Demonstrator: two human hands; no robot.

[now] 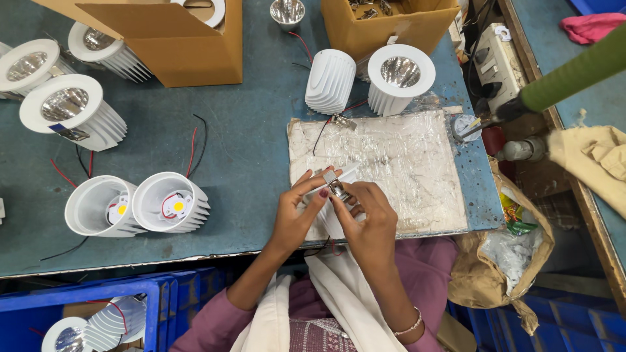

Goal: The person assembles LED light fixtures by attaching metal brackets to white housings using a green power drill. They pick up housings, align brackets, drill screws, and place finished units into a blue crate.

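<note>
Your left hand and your right hand meet over the near edge of the plastic-wrapped work board. Both are closed on one white downlight housing. It is mostly hidden between your palms. At its top your fingertips pinch a small metal spring clip. I cannot tell if the clip is already hooked on the housing.

The first risk is this clip. It is small and springy, and only fingertips hold it, so it could snap free and jump off the table edge, which is very near to your hands. It could also pinch a finger if it closes suddenly.

The second risk is the thin wires hanging under the housing at the table edge; a pull there may strain the joint, I think.

To your left two open housings lie on their sides with the yellow LED chips showing and red and black leads loose on the blue-grey table. A sleeve could catch these leads and drag a housing.

Farther away, a loose clip lies on the corner of the board, beside two more housings. The cardboard boxes stand behind, well apart from your hands.
</note>
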